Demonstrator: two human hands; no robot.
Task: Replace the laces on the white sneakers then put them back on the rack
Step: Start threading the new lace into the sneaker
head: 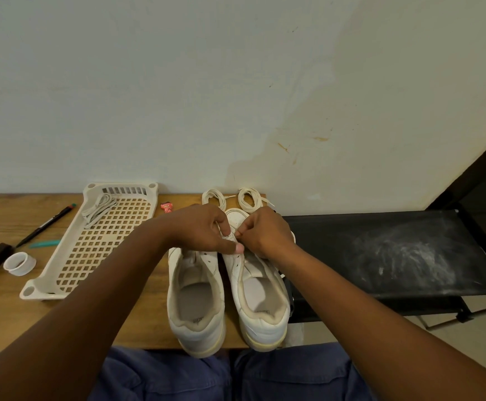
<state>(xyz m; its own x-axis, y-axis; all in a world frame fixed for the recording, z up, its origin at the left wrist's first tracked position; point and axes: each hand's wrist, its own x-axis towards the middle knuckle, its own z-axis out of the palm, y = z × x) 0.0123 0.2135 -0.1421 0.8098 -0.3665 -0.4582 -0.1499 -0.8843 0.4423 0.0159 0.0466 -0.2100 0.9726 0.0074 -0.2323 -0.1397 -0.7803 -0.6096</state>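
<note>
Seen from the head camera, two white sneakers, the left sneaker (pixel 196 296) and right sneaker (pixel 260 296), stood side by side, heels toward the viewer, on the wooden tabletop (pixel 4 314). Both hands met over the right sneaker's front: the left hand (pixel 204 227) curled against its tongue, the right hand (pixel 264 230) in a narrow pinching grip there. Two coiled laces (pixel 249 196) lay behind; a black rack (pixel 395 256) stood right, beside a plastic basket (pixel 91 241).

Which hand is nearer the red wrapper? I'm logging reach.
Left. The left hand lies just in front of the red wrapper; the right hand is farther right, over the right sneaker.
</note>
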